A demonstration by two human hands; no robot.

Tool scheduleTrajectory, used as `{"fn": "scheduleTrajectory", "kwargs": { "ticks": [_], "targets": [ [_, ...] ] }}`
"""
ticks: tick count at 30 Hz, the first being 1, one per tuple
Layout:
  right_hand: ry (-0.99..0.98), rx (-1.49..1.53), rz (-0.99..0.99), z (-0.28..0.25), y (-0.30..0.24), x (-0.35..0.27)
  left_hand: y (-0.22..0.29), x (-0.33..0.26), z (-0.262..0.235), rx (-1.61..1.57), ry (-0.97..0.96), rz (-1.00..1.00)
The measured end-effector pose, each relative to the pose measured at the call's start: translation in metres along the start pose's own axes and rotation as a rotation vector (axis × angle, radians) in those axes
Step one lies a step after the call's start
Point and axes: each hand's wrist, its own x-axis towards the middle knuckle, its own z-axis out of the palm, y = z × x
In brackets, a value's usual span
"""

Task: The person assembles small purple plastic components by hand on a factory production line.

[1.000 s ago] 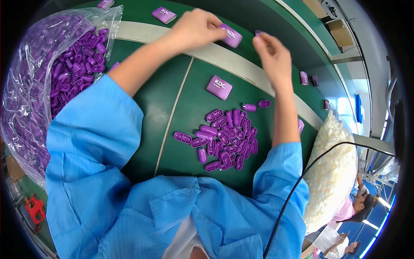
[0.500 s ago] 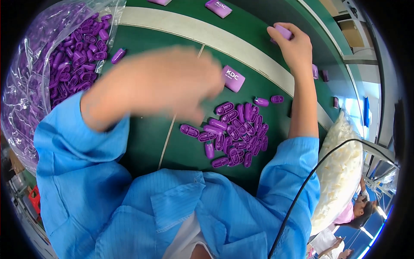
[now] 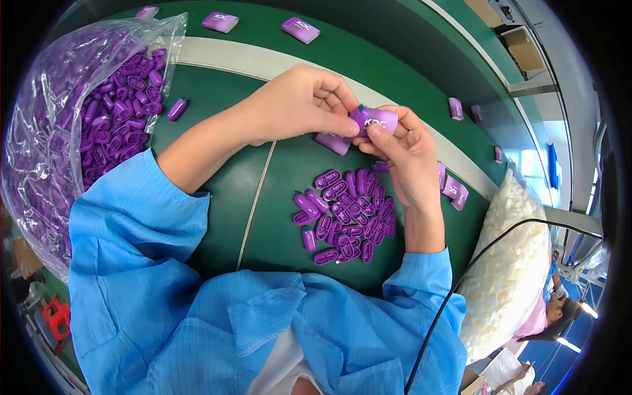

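Over the bench's far middle my two hands meet. My right hand (image 3: 409,148) pinches a lilac flat casing (image 3: 383,122) with white print, thumb on its face. At the casing's left end, the closed fingertips of my left hand (image 3: 309,105) hold a small dark purple oval cap (image 3: 359,118) with a dark green tip. Whether the cap is inside the casing or only against it I cannot tell. Just beneath my hands another lilac casing (image 3: 334,143) lies on the green bench, partly covered. Nearer to me is a loose pile of purple oval caps (image 3: 345,214).
A clear plastic bag (image 3: 49,125) full of purple caps stands at left, one loose cap (image 3: 177,109) beside it. Lilac casings (image 3: 301,30) lie on the green strip beyond the pale rail (image 3: 224,56). More casings (image 3: 454,192) and a bag of cream pieces (image 3: 507,270) are at right.
My right hand has come back from the far strip with the casing, leftward and nearer. My left hand, blurred before, now meets it with a cap. Casings on the far strip appear further left.
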Motion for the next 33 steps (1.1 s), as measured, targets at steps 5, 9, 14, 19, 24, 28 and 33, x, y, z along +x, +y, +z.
{"fn": "scheduleTrajectory", "kwargs": {
  "ticks": [5,9,14,19,24,28,33],
  "targets": [
    [0.075,-0.041,-0.074,0.001,0.007,0.002,-0.011,0.000,0.007,-0.131,0.133,-0.007],
    [0.127,-0.084,-0.122,0.001,0.008,0.003,-0.016,-0.001,0.010,-0.201,0.154,-0.041],
    [0.095,-0.023,-0.076,0.003,0.004,-0.001,-0.013,-0.004,0.016,-0.133,0.190,0.008],
    [0.040,-0.022,-0.059,0.000,0.001,-0.003,-0.012,-0.005,0.014,-0.114,0.177,0.027],
    [0.048,-0.037,-0.069,0.001,0.002,-0.004,-0.015,-0.005,0.012,-0.128,0.177,0.003],
    [0.036,-0.087,-0.047,0.001,-0.001,-0.005,-0.003,-0.010,0.013,0.000,0.174,0.002],
    [-0.066,-0.115,-0.049,-0.004,-0.010,-0.007,0.003,-0.019,0.018,0.395,0.205,0.237]
  ]
}}
